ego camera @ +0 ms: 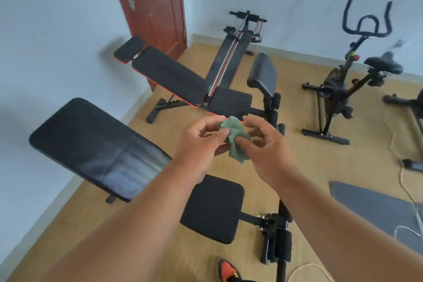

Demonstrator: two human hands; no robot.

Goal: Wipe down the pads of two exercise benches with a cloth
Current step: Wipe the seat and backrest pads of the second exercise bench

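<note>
Bare forearms reaching forward, left hand (201, 142) and right hand (263, 146) both curled and pinching green cloth (235, 137), crumpled, held in the air between them. Below, near bench (96, 144), back pad raised; beyond, far bench (169, 73) with red edging. Exercise bike (348, 80) to the right.

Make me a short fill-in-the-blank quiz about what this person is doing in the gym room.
1. Both hands, left hand and right hand, hold a crumpled ____ cloth.
2. The door behind the far bench is ____.
3. Right of the benches stands an exercise ____.

Missing words: green; closed; bike
</note>
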